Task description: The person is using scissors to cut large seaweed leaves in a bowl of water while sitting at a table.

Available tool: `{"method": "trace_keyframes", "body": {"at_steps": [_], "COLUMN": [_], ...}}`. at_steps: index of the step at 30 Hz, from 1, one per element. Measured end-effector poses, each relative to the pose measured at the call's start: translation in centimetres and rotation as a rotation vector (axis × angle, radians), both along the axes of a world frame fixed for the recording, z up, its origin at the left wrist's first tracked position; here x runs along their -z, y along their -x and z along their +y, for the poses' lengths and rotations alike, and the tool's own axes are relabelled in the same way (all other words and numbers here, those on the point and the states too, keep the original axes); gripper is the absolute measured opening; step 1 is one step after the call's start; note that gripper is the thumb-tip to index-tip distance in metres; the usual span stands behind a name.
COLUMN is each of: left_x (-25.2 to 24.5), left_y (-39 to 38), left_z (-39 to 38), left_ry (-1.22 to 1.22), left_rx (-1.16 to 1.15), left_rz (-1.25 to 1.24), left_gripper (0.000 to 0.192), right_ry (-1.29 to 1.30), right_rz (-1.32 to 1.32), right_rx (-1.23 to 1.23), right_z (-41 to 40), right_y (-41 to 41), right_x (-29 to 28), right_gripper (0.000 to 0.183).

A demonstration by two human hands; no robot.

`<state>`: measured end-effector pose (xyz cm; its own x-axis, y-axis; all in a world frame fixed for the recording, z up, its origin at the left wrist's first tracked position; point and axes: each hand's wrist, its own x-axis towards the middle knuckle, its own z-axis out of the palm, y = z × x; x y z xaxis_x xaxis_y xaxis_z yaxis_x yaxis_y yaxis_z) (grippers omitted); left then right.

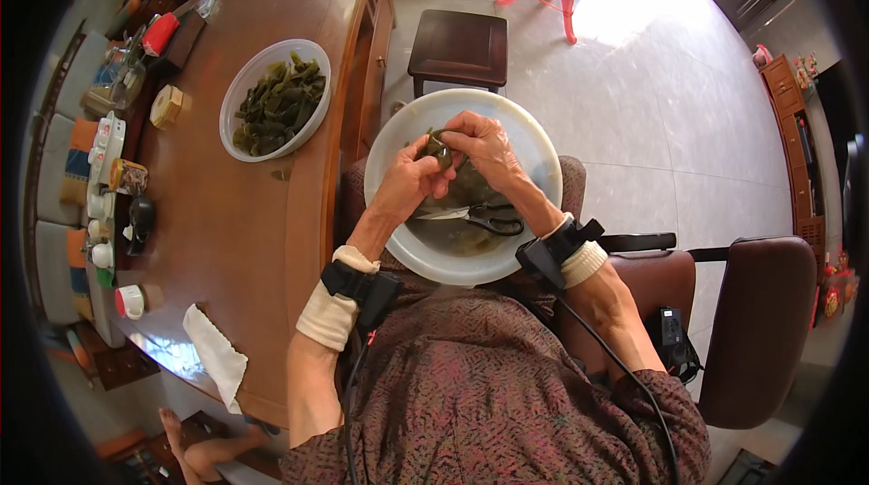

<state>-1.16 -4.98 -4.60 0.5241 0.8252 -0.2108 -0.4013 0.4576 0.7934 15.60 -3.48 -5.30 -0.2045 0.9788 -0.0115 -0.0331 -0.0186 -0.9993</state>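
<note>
Both hands are together over a wide white plastic basin (536, 125) resting on my lap. My left hand (417, 176) grips a folded strip of dark green kelp (440, 151). The thumb and fingers of my right hand (478, 142) pinch the same strip at its upper end. Below the hands, a pair of scissors (495, 220) with black handles lies in the basin, its blades pointing left. Murky brownish liquid or residue shows on the basin's bottom, partly hidden by my hands. On the table to the left, a white plastic bowl (324, 88) holds many cut kelp pieces (282, 105).
The wooden table (237, 247) runs along my left, with a white cloth (216, 356), a red-and-white cup (129, 302) and tea ware. A dark wooden stool (458, 47) stands beyond the basin. At right is a brown chair (753, 329). Another person's leg (217, 451) shows lower left.
</note>
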Motion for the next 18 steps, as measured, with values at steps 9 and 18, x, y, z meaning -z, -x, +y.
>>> {"method": "trace_keyframes", "body": {"at_steps": [9,18], "left_x": [1.2,1.4], "left_y": [0.0,-0.4], "left_z": [0.5,0.4], "left_ry": [-0.057,-0.115], "left_rx": [-0.117,-0.13], "left_rz": [0.061,0.144], "left_gripper": [0.019,0.005], "right_ry": [-0.021,0.087], "right_rz": [0.021,0.08], "right_rx": [-0.028,0.011], "right_z": [-1.7,-0.9], "right_y": [0.1,-0.8], "right_x": [-1.5,0.4], "right_gripper": [0.023,0.025]}}
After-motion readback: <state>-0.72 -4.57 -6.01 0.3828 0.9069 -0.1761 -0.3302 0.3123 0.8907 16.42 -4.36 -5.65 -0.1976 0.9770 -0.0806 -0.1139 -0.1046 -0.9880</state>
